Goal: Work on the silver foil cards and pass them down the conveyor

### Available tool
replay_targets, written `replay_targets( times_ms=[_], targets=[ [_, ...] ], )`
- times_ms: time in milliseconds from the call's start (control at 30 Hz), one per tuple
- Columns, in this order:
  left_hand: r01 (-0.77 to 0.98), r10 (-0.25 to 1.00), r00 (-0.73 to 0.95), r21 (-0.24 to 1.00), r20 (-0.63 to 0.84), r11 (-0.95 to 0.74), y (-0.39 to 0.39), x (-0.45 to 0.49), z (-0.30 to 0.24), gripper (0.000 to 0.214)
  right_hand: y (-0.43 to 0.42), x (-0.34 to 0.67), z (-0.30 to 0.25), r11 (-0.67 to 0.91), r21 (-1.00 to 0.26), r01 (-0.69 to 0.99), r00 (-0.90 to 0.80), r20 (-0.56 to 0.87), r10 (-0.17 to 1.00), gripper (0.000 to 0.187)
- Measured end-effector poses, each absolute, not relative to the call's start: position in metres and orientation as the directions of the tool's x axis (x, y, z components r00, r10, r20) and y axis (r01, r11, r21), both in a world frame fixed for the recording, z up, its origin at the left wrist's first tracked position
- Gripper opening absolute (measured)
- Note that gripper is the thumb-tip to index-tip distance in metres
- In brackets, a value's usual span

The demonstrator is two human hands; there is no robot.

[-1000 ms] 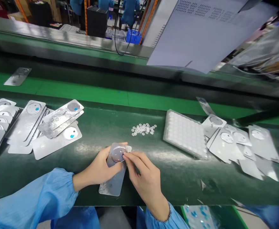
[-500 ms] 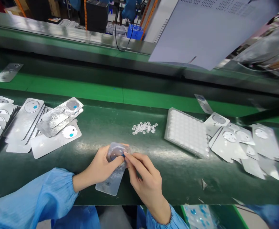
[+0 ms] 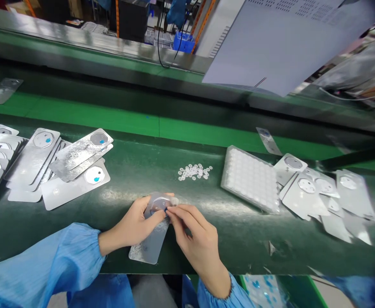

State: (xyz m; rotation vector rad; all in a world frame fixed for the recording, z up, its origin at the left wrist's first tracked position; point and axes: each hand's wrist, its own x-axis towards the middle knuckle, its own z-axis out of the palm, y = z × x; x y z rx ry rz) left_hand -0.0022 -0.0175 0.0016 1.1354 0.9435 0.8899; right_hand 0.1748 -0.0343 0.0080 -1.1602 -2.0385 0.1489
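Observation:
My left hand (image 3: 132,224) grips a silver foil card (image 3: 150,244) with a round clear blister at its top, tilted over the dark green bench (image 3: 136,171). My right hand (image 3: 193,237) is pinched at the blister's right edge, its fingertips on a small blue piece there. What the pinch holds is too small to make out. Both sleeves are light blue.
Overlapping foil cards (image 3: 75,160) with blue-dotted discs lie at the left. A heap of small white rings (image 3: 195,172) sits mid-bench, a white dimpled tray (image 3: 249,179) to its right, more cards (image 3: 315,192) beyond. A green belt (image 3: 110,122) carries a card (image 3: 1,90).
Both hands stay at the card's blister; the card tilted slightly. The card on the green belt has drifted left.

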Motion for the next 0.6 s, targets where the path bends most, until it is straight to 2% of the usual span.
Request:
replay_targets(
  times_ms=[200,267,333,467,533,600],
  targets=[
    [-0.149,0.931,0.325,0.963,-0.169,0.226,-0.016,-0.004,0.000,0.029,-0.035,0.174,0.003,0.596,-0.478,0.646,-0.265,0.591,0.762,0.022],
    [-0.189,0.930,0.303,0.943,-0.208,0.272,-0.014,-0.005,0.000,0.020,-0.035,0.170,0.002,0.599,-0.550,0.581,-0.222,0.601,0.768,0.025],
    [-0.267,0.912,0.319,0.899,-0.258,0.348,-0.012,-0.004,-0.001,0.019,-0.035,0.168,0.003,0.539,-0.680,0.497,-0.105,0.570,0.815,0.021],
    [-0.423,0.841,0.412,0.744,-0.352,0.518,-0.010,-0.002,-0.001,0.035,-0.050,0.208,0.008,0.291,-0.894,0.339,0.264,0.387,0.883,0.005],
    [-0.444,0.837,0.411,0.723,-0.360,0.529,-0.010,-0.002,-0.001,0.040,-0.071,0.264,0.006,0.083,-0.950,0.302,0.484,0.228,0.845,0.018],
    [-0.434,0.842,0.403,0.734,-0.360,0.522,-0.011,-0.004,0.000,0.044,-0.098,0.337,0.003,-0.144,-0.958,0.247,0.658,0.057,0.751,0.031]
  ],
)
